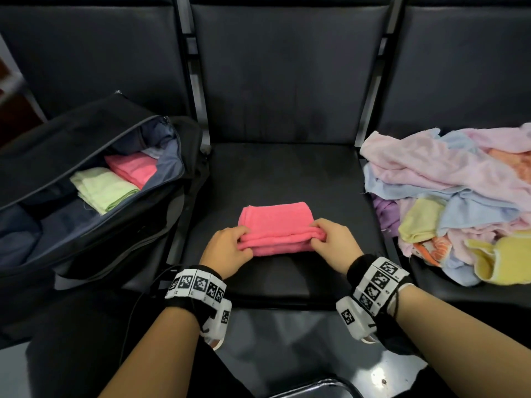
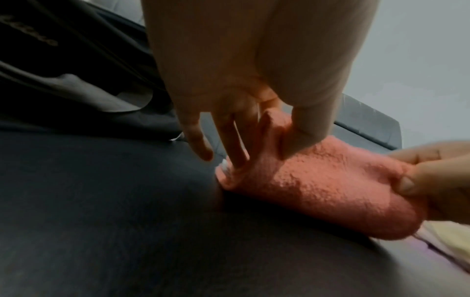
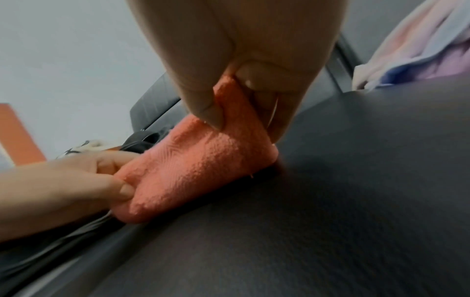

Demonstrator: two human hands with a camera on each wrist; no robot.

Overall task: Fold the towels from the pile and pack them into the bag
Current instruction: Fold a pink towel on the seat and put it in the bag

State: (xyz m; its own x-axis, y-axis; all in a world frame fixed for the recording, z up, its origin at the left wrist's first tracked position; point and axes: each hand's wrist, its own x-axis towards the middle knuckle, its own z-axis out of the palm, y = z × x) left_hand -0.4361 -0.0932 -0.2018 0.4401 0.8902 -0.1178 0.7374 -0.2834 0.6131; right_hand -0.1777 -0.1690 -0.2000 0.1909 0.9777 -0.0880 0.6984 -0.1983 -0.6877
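On the dark seat (image 1: 287,173), folded pink towel (image 1: 275,222), fluffy, near edge pinched by both hands

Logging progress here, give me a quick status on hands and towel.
Left hand and right hand pinch pink towel's near edge, folded on seat. Bag open left, two towels inside. Path clear.

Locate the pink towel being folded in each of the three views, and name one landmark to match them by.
Head: pink towel at lower centre on the black seat.
Left wrist: right of centre, under the left hand.
Right wrist: centre, below the right hand.
Shared landmark: the black seat beneath it.
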